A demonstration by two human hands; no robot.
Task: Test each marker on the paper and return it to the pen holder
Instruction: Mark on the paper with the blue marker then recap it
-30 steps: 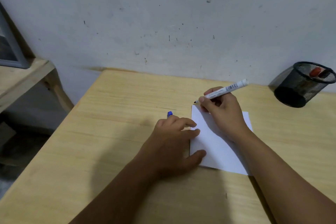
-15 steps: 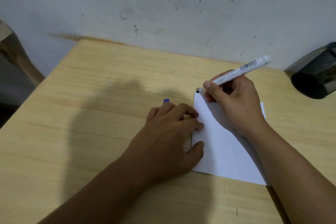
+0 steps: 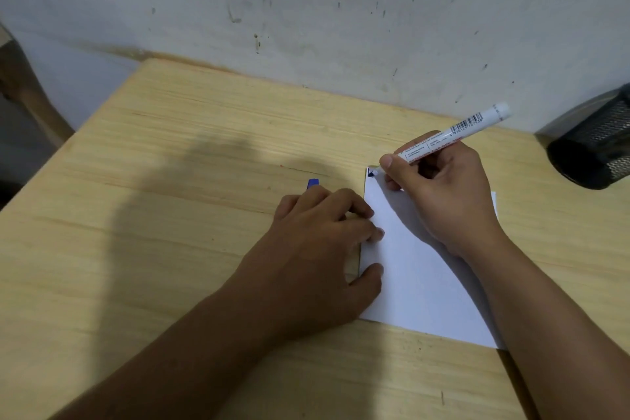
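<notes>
On the pale wooden worktop (image 3: pixel 170 181) in front of you lies a white sheet of paper (image 3: pixel 419 283), set at a slight angle. Your right hand (image 3: pixel 443 194) is closed around a white marker (image 3: pixel 453 133) with a barcode and red print on its barrel; the dark tip touches the paper's far left corner, where a small dark mark shows. The barrel slants up and away to the right. Your left hand (image 3: pixel 324 249) rests palm down, fingers curled, with thumb and fingertips pressing the paper's left edge. A blue cap (image 3: pixel 312 183) pokes out beyond its knuckles; how it is gripped is hidden. At the far right, a black mesh pen holder (image 3: pixel 593 150) is cut off by the frame, its contents out of sight. Both forearms reach in from the bottom edge.
</notes>
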